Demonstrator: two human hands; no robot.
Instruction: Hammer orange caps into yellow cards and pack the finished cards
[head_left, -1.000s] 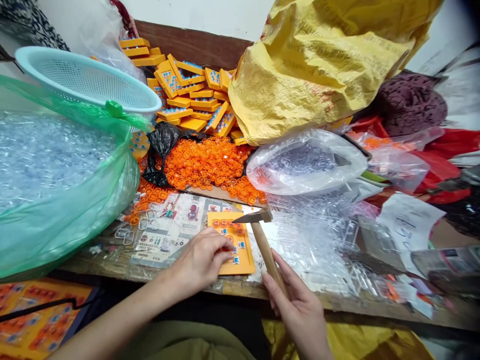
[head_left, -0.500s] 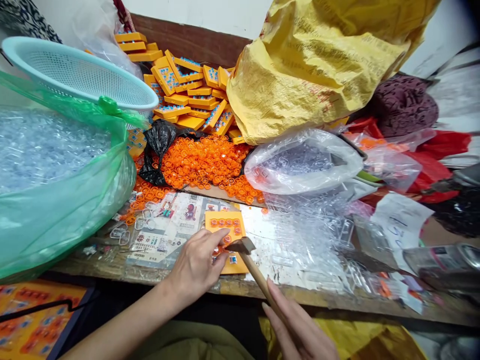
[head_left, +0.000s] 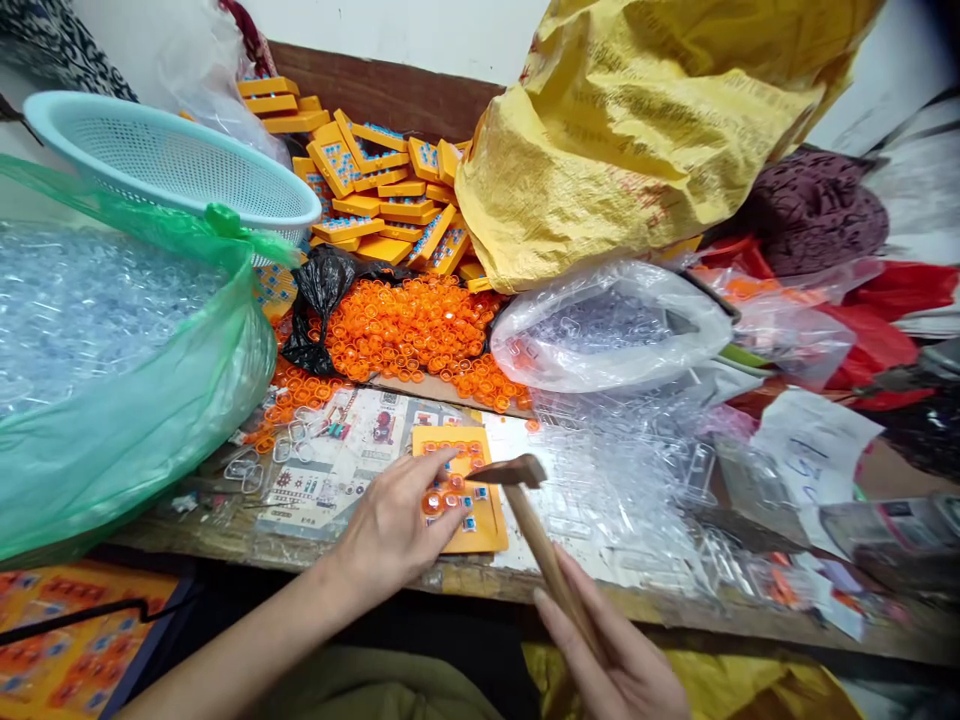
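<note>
My right hand (head_left: 611,640) is wrapped round the wooden handle of a small hammer (head_left: 551,560). The hammer's metal head hangs over the right part of a flat yellow-orange board (head_left: 480,535) that lies near the bench's front edge. Rows of round orange clear caps (head_left: 432,502) sit on the board, with several small blue-and-clear pieces (head_left: 469,523) towards its near side. Resting at the board's left side is my left hand (head_left: 394,515), thumb and forefinger apart with caps showing between them. Its other fingers are partly hidden.
Behind the board lies a heap of loose orange caps (head_left: 412,325), with stacked yellow boards (head_left: 360,205) beyond. A green bag (head_left: 225,400) of clear pieces and a blue basket (head_left: 180,130) stand left. To the right are a white bag (head_left: 517,350) and a clear bottle (head_left: 885,525).
The hammer head has lifted off the board and shifted right. My left thumb and forefinger have parted, showing more caps between them. The camera view has shifted slightly.
</note>
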